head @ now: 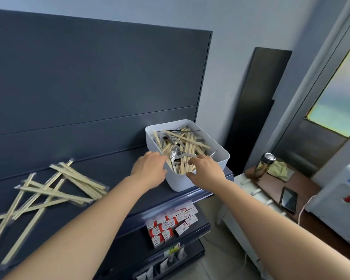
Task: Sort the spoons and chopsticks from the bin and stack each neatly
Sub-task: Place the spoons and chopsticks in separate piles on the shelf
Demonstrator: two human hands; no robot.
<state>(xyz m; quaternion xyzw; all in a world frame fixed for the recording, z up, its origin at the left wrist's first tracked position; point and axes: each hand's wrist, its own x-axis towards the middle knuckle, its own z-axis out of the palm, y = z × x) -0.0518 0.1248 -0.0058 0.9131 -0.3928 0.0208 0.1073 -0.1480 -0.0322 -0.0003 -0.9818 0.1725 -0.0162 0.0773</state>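
A white bin (220, 158) stands at the right end of the dark shelf (117, 190). It holds a jumble of wrapped wooden chopsticks (187, 139) and metal spoons (173, 153). My left hand (150, 168) is at the bin's near left rim, fingers curled over the edge among the contents. My right hand (206, 170) reaches over the near rim, fingers bent down into the chopsticks. What either hand holds is hidden. A loose, crossed pile of wrapped chopsticks (49, 195) lies on the shelf at the left.
Below the shelf, a lower tier carries small red and white boxes (170, 225). To the right stands a white table (249, 201) with a brown tray, a jar (264, 165), a cloth and a phone (289, 199). A water dispenser (339, 207) is at the far right.
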